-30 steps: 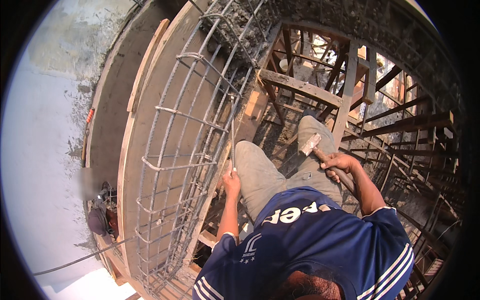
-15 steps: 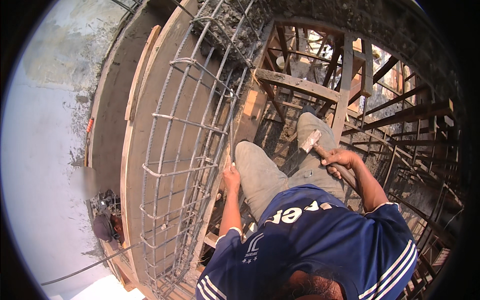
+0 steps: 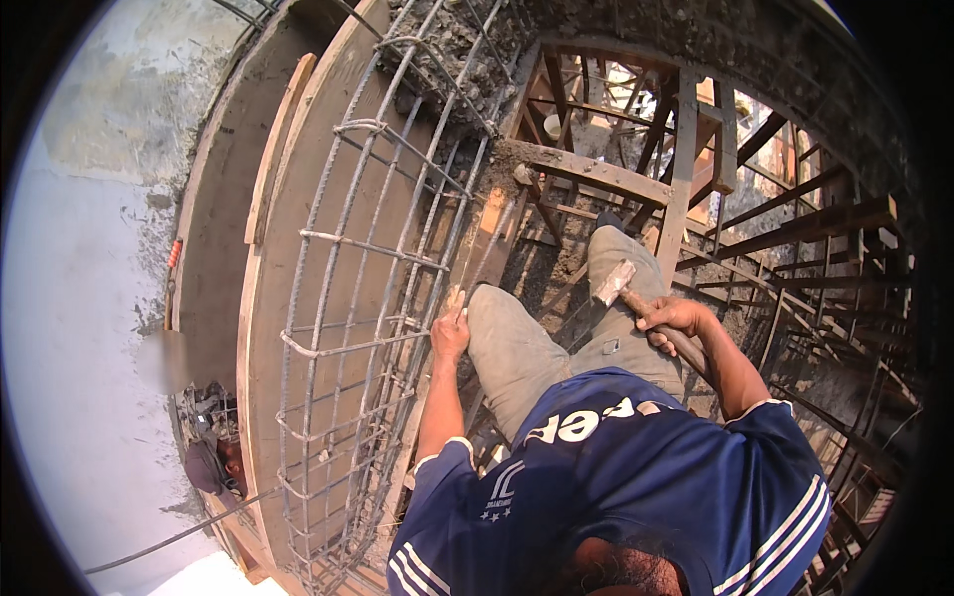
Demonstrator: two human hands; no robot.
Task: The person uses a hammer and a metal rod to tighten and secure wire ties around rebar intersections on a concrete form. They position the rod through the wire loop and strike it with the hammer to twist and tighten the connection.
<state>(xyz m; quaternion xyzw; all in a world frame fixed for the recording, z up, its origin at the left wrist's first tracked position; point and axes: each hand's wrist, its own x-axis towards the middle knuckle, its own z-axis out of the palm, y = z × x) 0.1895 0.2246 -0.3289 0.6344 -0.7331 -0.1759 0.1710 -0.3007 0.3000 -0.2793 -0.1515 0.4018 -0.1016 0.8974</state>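
Note:
My right hand [image 3: 674, 320] is closed round the wooden handle of a hammer [image 3: 616, 283], whose worn, pale metal head lies over my right thigh. On the left, my left hand [image 3: 450, 335] grips a thin metal rod [image 3: 495, 238] beside my left knee. The rod slants up and away to the right, along a wooden board [image 3: 487, 226], its far end hard to make out. Just left of that hand runs a long rebar cage [image 3: 343, 238] of straight bars tied with bent stirrups.
A plywood formwork panel [image 3: 283, 298] stands behind the cage. Timber framing [image 3: 596, 174] crosses ahead of my knees, with a deep tangle of props [image 3: 815, 283] at the right. Another person in a dark cap [image 3: 204, 467] is low on the left, by a pale wall [image 3: 89, 298].
My left hand has shifted slightly left and the rod has swung away from the cage, its far end now further right. The right hand and hammer stay put.

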